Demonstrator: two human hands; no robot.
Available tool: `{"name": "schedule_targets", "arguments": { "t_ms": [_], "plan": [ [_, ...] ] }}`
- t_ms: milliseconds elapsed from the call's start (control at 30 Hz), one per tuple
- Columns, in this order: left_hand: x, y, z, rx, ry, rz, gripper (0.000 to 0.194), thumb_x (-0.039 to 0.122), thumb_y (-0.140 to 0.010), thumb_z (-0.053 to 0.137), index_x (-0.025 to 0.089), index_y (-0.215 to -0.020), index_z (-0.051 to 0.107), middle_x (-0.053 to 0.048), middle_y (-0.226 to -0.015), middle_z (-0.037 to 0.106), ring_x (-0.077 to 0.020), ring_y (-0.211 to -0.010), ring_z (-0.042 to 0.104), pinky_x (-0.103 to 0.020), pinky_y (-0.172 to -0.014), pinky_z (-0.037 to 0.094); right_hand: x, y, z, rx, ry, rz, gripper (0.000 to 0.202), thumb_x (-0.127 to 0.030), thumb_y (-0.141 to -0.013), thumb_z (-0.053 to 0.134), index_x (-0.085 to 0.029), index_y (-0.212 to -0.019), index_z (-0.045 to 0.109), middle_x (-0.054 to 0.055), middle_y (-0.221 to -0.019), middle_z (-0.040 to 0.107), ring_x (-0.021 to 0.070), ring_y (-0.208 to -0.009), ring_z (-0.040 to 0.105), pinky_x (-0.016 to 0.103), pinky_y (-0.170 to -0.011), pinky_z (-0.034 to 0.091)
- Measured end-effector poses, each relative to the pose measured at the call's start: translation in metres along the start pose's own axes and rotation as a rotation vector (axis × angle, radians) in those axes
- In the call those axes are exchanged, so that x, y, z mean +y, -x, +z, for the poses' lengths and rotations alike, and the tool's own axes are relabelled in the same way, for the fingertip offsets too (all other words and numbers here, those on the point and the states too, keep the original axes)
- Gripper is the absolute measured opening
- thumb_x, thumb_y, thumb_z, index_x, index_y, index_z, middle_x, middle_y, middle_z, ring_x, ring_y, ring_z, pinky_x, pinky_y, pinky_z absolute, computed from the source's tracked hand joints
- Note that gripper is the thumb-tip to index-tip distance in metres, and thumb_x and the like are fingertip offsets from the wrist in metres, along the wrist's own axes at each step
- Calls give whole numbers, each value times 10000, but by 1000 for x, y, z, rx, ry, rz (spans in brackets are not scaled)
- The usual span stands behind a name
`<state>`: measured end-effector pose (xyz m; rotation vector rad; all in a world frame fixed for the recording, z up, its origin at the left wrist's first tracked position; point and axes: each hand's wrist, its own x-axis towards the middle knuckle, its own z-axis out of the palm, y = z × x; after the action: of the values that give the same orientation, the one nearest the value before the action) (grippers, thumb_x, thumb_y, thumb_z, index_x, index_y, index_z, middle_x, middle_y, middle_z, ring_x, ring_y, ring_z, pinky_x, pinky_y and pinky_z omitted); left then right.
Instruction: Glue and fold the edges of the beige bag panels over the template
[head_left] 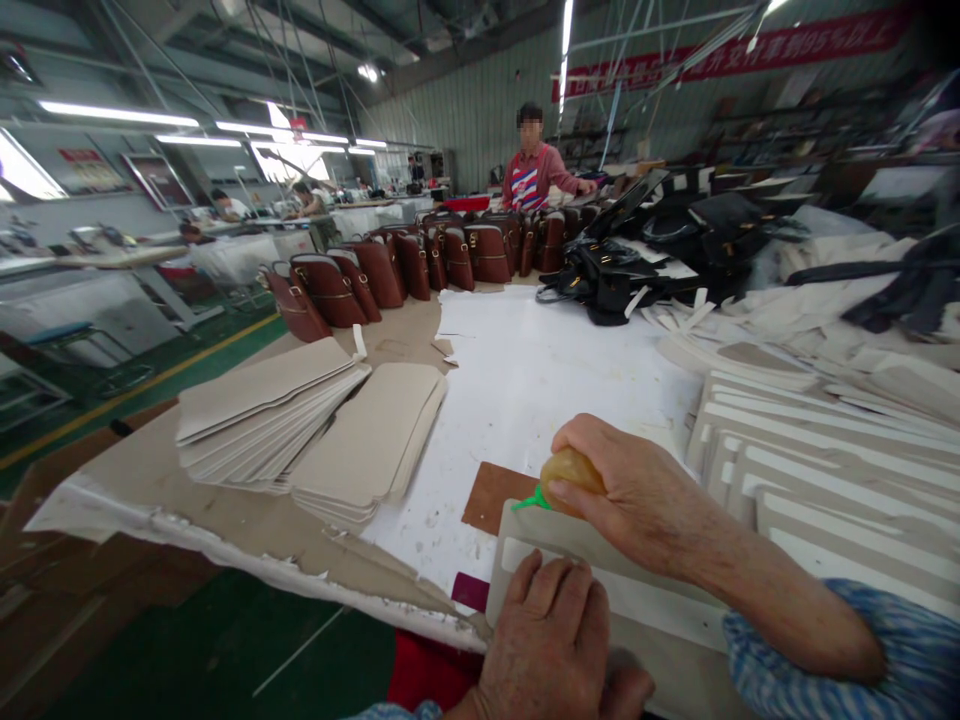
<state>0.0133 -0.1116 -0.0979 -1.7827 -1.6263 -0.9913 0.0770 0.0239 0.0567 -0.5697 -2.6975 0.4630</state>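
"bottle (pixel 574 478) with green tip (pixel 535 498), where is it?"

"it is in the right hand (pixel 634 495), with fingers curled around it. the tip is at the far left corner of a beige panel (pixel 574 538); i cannot tell if they touch."

"and the left hand (pixel 551 640)?"

"it grasps nothing that i can see. its fingers lie spread on the panel, partly over the white strip (pixel 652 605), so they cover the near part."

"what is close around?"

"a brown square (pixel 486 497) lies just beside the corner, and a purple piece (pixel 469 591) is left of the panel. on the right, many pale panels (pixel 817 490) overlap, and the right forearm is in front of some. on the left, two fanned stacks (pixel 375 430) are on the table (pixel 555 350)."

"and farther away?"

"brown bags (pixel 409 265) stand in a curved row, with black bags (pixel 622 270) in a heap at the right. one person (pixel 536 180) is behind the brown bags, which hide the lower body."
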Motion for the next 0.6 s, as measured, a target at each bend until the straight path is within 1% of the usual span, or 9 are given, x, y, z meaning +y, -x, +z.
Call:
{"name": "schedule_targets", "arguments": {
  "t_ms": [200, 367, 467, 600],
  "plan": [
    [0, 1, 1, 8, 11, 0, 523, 534, -1022, 405, 114, -1100, 706, -96, -1107, 763, -258, -1005, 709, -437, -943, 612, 4, 0, -7, -33, 21, 53, 185, -366, -845, 505, -227, -950, 566, 56, -903, 654, 226, -752, 568, 355, -685, 375],
    [0, 2, 0, -38, 1, 0, 502, 549, -988, 484, 120, -1134, 700, -92, -1152, 761, -262, -1048, 701, -428, -993, 595, 14, 7, -13, -60, 76, 122, 229, -419, -841, 499, -229, -947, 573, 56, -880, 659, 236, -741, 564, 360, -675, 363],
    [0, 3, -1, -46, 17, -9, 495, 544, -979, 507, 120, -1149, 695, -91, -1158, 760, -263, -1059, 697, -429, -1006, 590, 15, 9, -15, -45, 82, 122, 225, -419, -846, 504, -229, -946, 572, 52, -868, 660, 235, -743, 566, 357, -675, 363],
    [1, 2, 0, -43, 29, -21, 479, 533, -968, 530, 120, -1147, 695, -93, -1148, 763, -264, -1054, 696, -433, -1006, 591, 15, 10, -15, -47, 103, 107, 183, -377, -859, 516, -228, -945, 575, 49, -875, 668, 229, -744, 571, 345, -668, 363]
  ]
}}
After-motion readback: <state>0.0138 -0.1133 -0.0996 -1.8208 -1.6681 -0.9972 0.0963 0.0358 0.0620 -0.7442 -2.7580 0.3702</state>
